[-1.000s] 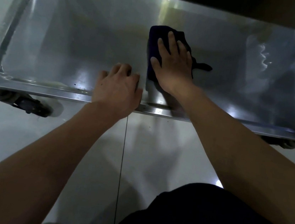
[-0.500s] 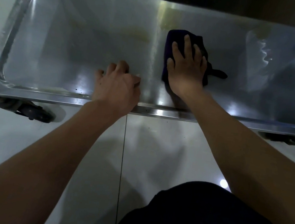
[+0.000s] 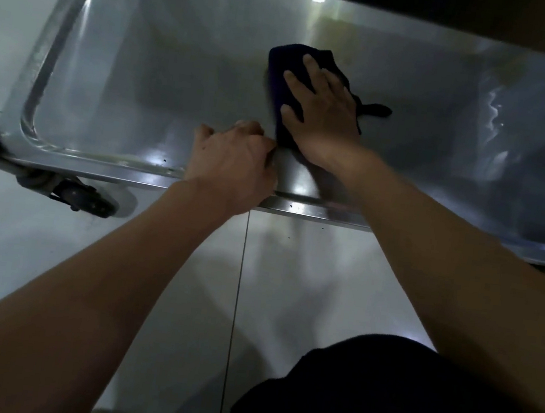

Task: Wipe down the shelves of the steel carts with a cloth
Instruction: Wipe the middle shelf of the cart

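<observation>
The bottom shelf of a steel cart (image 3: pixel 113 90) lies below me, shiny with a raised rim. A dark blue cloth (image 3: pixel 282 70) sits on the shelf near its middle. My right hand (image 3: pixel 323 113) presses flat on the cloth with straight, spread fingers. My left hand (image 3: pixel 235 164) grips the front rim of the shelf, fingers curled over the edge, just left of the right wrist.
A black caster wheel (image 3: pixel 83 200) sits under the cart's front left corner on the glossy white tiled floor (image 3: pixel 51 265). An upper shelf edge (image 3: pixel 426 5) overhangs at the top. My dark-clothed knee (image 3: pixel 376 408) is at the bottom right.
My right hand slid the cloth rightward along the shelf, then back toward the left. My left hand stayed on the front rim.
</observation>
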### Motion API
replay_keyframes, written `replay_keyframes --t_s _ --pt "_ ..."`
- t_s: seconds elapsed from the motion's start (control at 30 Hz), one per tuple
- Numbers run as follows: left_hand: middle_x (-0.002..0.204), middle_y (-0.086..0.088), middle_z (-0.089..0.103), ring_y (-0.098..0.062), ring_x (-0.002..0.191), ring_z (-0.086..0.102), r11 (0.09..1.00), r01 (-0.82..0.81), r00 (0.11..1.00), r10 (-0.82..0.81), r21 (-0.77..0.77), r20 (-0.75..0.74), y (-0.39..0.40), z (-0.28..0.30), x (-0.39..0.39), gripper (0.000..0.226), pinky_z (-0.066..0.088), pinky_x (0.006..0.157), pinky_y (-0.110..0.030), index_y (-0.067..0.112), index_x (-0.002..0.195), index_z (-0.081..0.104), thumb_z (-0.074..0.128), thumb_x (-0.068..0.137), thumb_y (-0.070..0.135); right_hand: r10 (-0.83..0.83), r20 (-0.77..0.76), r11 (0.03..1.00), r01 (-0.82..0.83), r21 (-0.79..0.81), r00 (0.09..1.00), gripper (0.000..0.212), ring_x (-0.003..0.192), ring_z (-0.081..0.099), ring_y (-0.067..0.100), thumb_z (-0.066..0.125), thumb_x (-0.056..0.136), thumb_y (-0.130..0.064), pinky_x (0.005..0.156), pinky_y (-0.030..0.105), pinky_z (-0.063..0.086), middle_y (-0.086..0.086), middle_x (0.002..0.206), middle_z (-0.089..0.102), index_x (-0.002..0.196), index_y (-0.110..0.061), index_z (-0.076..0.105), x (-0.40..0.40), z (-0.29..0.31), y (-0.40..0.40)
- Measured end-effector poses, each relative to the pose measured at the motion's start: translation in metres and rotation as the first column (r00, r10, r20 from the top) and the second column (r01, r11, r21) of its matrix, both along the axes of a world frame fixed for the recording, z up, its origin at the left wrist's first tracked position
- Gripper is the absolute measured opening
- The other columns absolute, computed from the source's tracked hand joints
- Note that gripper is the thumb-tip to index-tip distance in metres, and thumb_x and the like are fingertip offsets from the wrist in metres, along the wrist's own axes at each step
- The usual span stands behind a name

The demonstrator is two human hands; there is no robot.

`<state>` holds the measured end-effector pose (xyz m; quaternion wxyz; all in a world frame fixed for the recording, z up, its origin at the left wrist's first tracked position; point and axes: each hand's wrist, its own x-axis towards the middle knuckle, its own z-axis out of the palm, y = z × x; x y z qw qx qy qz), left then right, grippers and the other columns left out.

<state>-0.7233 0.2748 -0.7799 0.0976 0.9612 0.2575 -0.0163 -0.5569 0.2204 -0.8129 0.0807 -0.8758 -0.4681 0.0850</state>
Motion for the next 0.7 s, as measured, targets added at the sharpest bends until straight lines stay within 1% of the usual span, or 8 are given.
replay_keyframes --t_s 0.1,0.13,0.27,0.4,0.47,0.57,0.63,0.7 --pt "0.114 0.002 0.061 -0.026 0.104 0.058 1.000 0.000 0.999 0.000 0.010 -0.036 -0.001 0.005 0.003 0.025 0.034 0.092 -0.042 0.024 0.107 0.068 0.050 0.091 0.032 -0.050 0.000 0.999 0.050 -0.018 0.999 0.057 0.151 0.012 0.030 0.038 0.102 -0.044 0.121 0.049 0.016 0.001 0.168 0.005 0.156 -0.029 0.026 0.001 0.004 -0.023" --pt "0.115 0.001 0.061 -0.027 0.106 0.057 1.000 0.007 0.999 -0.007 0.008 -0.037 -0.004 0.007 0.005 0.025 0.035 0.094 -0.043 0.024 0.108 0.067 0.050 0.092 0.032 -0.068 0.003 0.997 0.068 -0.026 0.998 0.057 0.151 0.012 0.030 0.038 0.103 -0.043 0.121 0.049 0.017 0.001 0.168 0.005 0.156 -0.028 0.026 0.001 0.005 -0.033" --pt "0.126 -0.002 0.062 -0.030 0.114 0.055 0.996 0.080 0.997 -0.080 -0.032 0.002 -0.022 0.019 0.018 0.038 0.037 0.097 -0.045 0.024 0.123 0.064 0.049 0.090 0.033 -0.131 0.037 0.991 0.131 -0.022 0.991 0.056 0.150 0.016 0.032 0.039 0.103 -0.042 0.118 0.050 0.022 0.002 0.167 0.008 0.156 -0.026 0.029 0.006 0.007 -0.091" --pt "0.126 -0.003 0.062 -0.030 0.116 0.054 0.983 0.159 0.987 -0.161 -0.088 -0.011 -0.040 0.026 0.033 0.038 0.038 0.099 -0.045 0.024 0.123 0.065 0.049 0.091 0.033 -0.283 0.028 0.959 0.284 -0.024 0.959 0.057 0.150 0.018 0.030 0.043 0.101 -0.040 0.116 0.054 0.027 0.000 0.167 0.010 0.155 -0.028 0.030 0.018 0.010 -0.149" --pt "0.128 -0.003 0.061 -0.030 0.119 0.053 0.976 0.193 0.980 -0.197 -0.105 -0.029 -0.050 0.028 0.040 0.037 0.037 0.099 -0.044 0.024 0.125 0.064 0.050 0.093 0.035 -0.378 -0.001 0.925 0.378 -0.034 0.926 0.060 0.150 0.015 0.031 0.046 0.100 -0.043 0.116 0.057 0.024 0.000 0.167 0.009 0.156 -0.030 0.028 0.022 0.013 -0.174" --pt "0.131 -0.002 0.060 -0.029 0.121 0.052 0.960 0.249 0.965 -0.257 -0.124 -0.050 -0.066 0.030 0.050 0.037 0.036 0.100 -0.044 0.026 0.129 0.062 0.050 0.095 0.035 -0.424 -0.049 0.903 0.419 -0.092 0.904 0.067 0.150 0.011 0.036 0.049 0.097 -0.050 0.117 0.058 0.023 0.000 0.167 0.005 0.156 -0.034 0.023 0.021 0.016 -0.193" --pt "0.129 -0.003 0.060 -0.029 0.120 0.052 0.949 0.288 0.954 -0.297 -0.130 -0.049 -0.078 0.032 0.059 0.036 0.036 0.099 -0.044 0.026 0.128 0.062 0.050 0.096 0.036 -0.456 -0.047 0.886 0.448 -0.122 0.889 0.069 0.145 0.018 0.041 0.054 0.094 -0.047 0.112 0.059 0.029 0.002 0.167 0.009 0.155 -0.035 0.025 0.019 0.021 -0.189" --pt "0.125 -0.002 0.060 -0.028 0.116 0.053 0.938 0.317 0.944 -0.326 -0.140 -0.048 -0.088 0.036 0.066 0.032 0.037 0.095 -0.042 0.026 0.122 0.063 0.050 0.095 0.035 -0.481 -0.043 0.873 0.474 -0.114 0.876 0.067 0.138 0.027 0.045 0.057 0.091 -0.039 0.106 0.058 0.035 0.004 0.164 0.017 0.153 -0.033 0.031 0.016 0.028 -0.183"
